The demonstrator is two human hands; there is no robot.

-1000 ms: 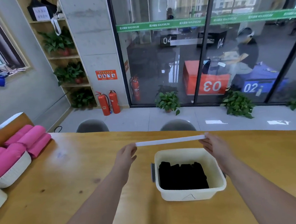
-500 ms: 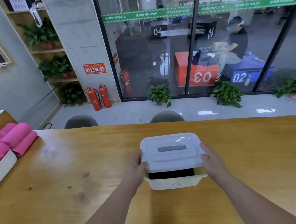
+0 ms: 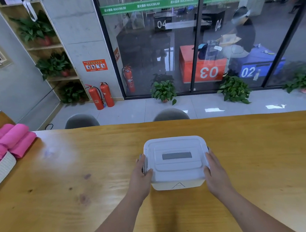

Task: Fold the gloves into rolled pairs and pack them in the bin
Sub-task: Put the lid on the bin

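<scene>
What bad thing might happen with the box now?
The left hand and right hand hold the lid at its sides, close to the dark latch, so a finger might get pinched if it snaps shut. I cannot tell whether the lid is clipped onto the bin; if not, lifting might pop it off.

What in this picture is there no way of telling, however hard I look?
- Contents of the bin: head view, hidden under the lid.
- Side latches: head view, mostly covered by the left hand and right hand; clipped or not, unclear.
- White basket of pink rolls: head view, cut off by the left edge.
- Orange wall sign: head view, print too small.
</scene>
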